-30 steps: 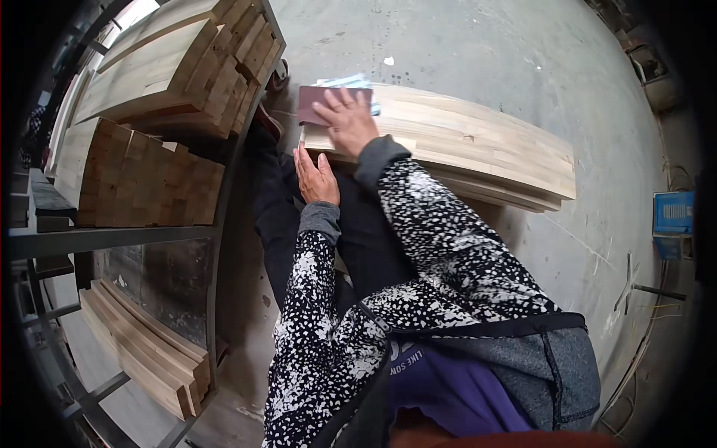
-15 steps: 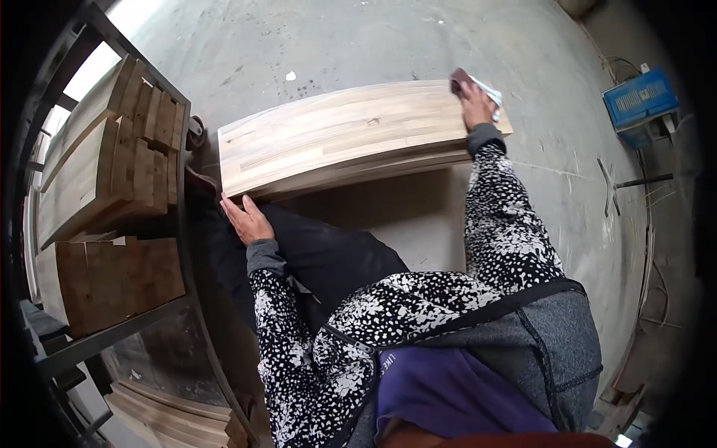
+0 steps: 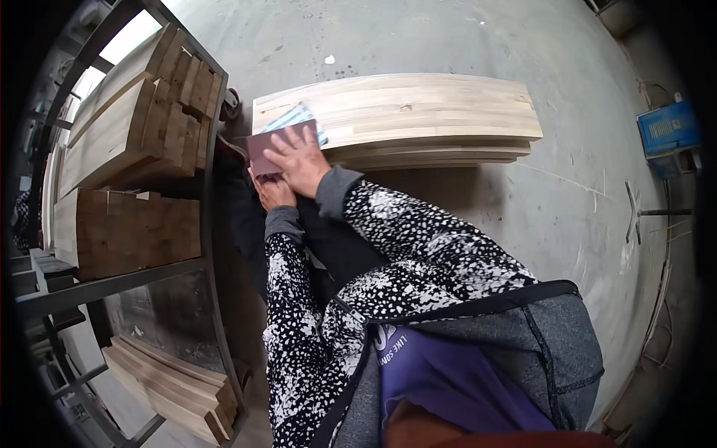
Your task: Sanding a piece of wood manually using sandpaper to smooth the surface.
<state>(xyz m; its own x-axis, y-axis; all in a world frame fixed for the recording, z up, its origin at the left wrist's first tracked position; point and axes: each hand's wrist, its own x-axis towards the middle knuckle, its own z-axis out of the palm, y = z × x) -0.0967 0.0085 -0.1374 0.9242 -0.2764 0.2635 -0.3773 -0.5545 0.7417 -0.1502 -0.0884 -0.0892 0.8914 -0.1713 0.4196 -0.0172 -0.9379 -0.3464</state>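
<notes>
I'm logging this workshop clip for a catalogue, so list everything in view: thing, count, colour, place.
Wooden boards: a low stack, count unclear, pale, on the floor ahead.
Sanding sheet: one, reddish-brown, on the stack's left end, under the right hand.
Light blue item: one, partly hidden, beside the sheet.
Metal rack: one, dark, at left.
Timber on rack: several stacks, pale to brown, on its shelves.
Blue box: one, far right.
Concrete floor: grey.
Apron: one, grey and purple, worn, lower centre.
Left hand: at the stack's near edge.
Right hand: flat on the sanding sheet.
</notes>
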